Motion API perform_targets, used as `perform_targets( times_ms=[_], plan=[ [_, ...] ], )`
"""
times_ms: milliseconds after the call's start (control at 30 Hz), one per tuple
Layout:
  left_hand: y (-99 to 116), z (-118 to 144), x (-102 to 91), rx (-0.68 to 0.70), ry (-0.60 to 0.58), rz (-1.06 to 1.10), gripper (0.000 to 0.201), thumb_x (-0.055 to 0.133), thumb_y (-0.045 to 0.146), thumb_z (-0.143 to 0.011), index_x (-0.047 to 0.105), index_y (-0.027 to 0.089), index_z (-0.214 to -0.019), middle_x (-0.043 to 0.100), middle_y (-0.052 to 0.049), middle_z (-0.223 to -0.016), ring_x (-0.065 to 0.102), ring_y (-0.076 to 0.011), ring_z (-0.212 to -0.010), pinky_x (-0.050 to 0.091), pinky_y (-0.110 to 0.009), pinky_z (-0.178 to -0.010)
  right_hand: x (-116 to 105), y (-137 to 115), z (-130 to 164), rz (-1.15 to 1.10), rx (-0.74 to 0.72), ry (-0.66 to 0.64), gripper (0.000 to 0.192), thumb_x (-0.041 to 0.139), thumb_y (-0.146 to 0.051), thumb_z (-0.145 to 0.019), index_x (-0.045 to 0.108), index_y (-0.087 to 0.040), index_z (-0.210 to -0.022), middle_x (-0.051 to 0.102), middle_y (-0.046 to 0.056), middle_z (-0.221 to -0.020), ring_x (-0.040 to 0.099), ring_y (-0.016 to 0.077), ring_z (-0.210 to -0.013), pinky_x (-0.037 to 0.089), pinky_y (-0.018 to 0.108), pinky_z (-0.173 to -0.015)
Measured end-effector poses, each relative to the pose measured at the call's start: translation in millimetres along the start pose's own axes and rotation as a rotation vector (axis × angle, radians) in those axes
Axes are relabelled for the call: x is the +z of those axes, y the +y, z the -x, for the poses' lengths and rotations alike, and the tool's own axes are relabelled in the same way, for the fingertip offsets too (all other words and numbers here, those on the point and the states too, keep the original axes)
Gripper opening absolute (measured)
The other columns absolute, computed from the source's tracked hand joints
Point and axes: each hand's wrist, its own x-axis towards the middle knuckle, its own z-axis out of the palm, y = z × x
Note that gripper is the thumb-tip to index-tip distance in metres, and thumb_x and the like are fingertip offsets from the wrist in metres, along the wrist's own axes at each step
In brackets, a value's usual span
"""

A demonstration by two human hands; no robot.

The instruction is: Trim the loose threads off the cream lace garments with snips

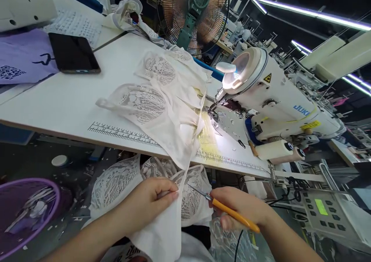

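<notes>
While the white lace garment (162, 99) trails off the worktop (66, 99) edge into the lap, both hands work below that edge.
Left hand (147, 204): fingers pressed together, pinching a fold of the garment's plain cloth.
Right hand (240, 208): closed around orange-handled thread snips (223, 206), the metal tip pointing at the pinched cloth, just beside it.
Garment: upper part spread on the worktop, reaching under the needle of the sewing machine (275, 103).
Behind: phone (74, 53), fan (193, 16).
Floor: purple basket (26, 211).

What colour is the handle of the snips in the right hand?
Orange, on the snips held by the right hand; head view.
</notes>
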Motion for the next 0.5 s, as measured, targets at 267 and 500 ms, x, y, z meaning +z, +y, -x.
perform_targets(
  times_ms=[267,500],
  plan=[
    [-8,3,-3.5,-0.008,0.015,-0.016,0.022,0.046,0.023,-0.081,0.065,0.017,-0.072,0.061,0.0,-0.074,0.058,-0.0154,-0.072,0.041,-0.022,-0.065,-31,-21,-25,0.186,-0.016,-0.079,0.057,0.039,-0.076,-0.075,0.038,-0.02,-0.069,0.039,-0.003,-0.063,0.032,0.0106,-0.052,0.023,0.024,-0.048],
    [-14,2,-11.6,0.023,-0.003,-0.049,0.023,0.045,0.023,-0.081,0.064,0.016,-0.068,0.059,0.0,-0.072,0.057,-0.0157,-0.07,0.04,-0.023,-0.064,-42,-26,-33,0.121,0.031,-0.102,0.059,0.046,-0.078,-0.069,0.037,-0.02,-0.064,0.035,-0.005,-0.057,0.027,0.0097,-0.049,0.02,0.024,-0.045]
  ],
)
